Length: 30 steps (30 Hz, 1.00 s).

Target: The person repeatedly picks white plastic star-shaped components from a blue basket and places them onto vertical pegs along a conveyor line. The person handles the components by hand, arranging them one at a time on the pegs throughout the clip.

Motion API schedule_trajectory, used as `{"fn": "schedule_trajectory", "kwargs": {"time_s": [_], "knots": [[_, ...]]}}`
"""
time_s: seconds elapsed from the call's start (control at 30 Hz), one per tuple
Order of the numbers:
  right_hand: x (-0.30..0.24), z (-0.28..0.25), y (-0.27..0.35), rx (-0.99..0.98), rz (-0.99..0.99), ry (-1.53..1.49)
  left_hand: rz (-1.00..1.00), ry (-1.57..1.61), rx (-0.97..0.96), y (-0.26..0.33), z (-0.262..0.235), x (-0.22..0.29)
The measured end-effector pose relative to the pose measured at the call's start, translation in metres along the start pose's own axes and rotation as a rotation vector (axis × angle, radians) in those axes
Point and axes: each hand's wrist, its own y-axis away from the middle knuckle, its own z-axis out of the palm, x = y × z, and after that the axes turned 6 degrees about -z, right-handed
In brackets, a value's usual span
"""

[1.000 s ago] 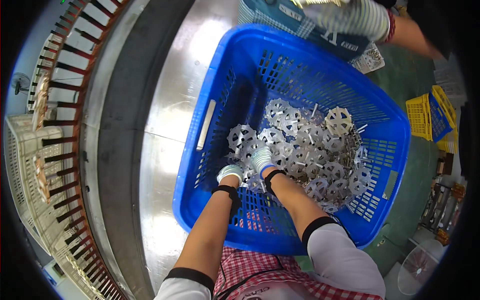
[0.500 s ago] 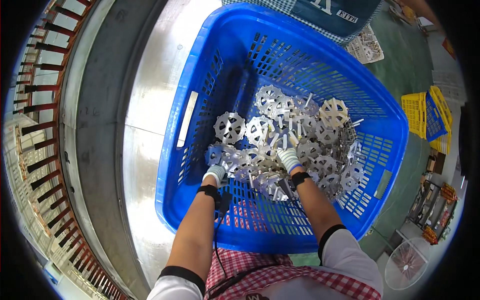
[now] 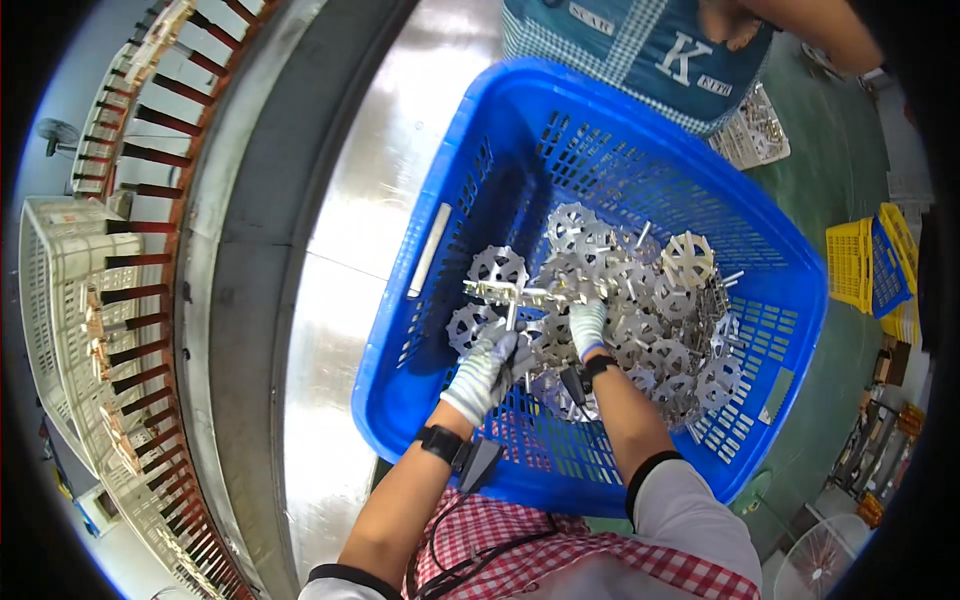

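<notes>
Silver toothed metal discs (image 3: pixel 665 355) with short metal rods lie heaped in a large blue plastic basket (image 3: pixel 400 345). My left hand (image 3: pixel 480 375), in a striped glove with grey fingertips, is closed around the rod of one toothed metal disc (image 3: pixel 490 290), which stands nearly edge-on above the heap. Further right, my right hand (image 3: pixel 588 328), gloved alike, is closed at the heap, its fingertips at the right end of the edge-on metal. What those fingers grip is hidden. Another toothed disc (image 3: pixel 470 325) rests just beyond my left hand.
A metal table (image 3: pixel 330 350) lies left of the basket, beside a curved machine (image 3: pixel 245 240) with a row of dark-and-red pegs (image 3: pixel 145 225). Across the basket stands a person in a green apron (image 3: pixel 640 50). A white crate (image 3: pixel 755 135) and yellow baskets (image 3: pixel 850 265) stand right.
My left hand has come up from the basket's near left side, now gripping a disc by its rod. The view has shifted, so the basket sits further right. The other person's arm has come into view.
</notes>
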Motion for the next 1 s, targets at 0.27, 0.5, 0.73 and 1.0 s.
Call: {"fn": "schedule_trajectory", "kwargs": {"time_s": [0.27, 0.5, 0.73, 1.0], "knots": [[-0.128, -0.109, 0.066, -0.013, -0.015, -0.316, 0.532, -1.057, -0.282, 0.174, 0.013, 0.071], [-0.314, -0.134, 0.176, -0.196, 0.063, -1.703, 0.575, -0.896, -0.482, 0.314, -0.020, 0.101], [-0.485, -0.078, 0.309, -0.844, 0.049, -1.743, 0.702, -0.739, -0.083, 0.407, -0.135, 0.076], [-0.560, -0.034, 0.393, -0.562, -0.848, -0.962, 1.307, -1.100, 1.842, 0.566, -0.237, 0.111]]}}
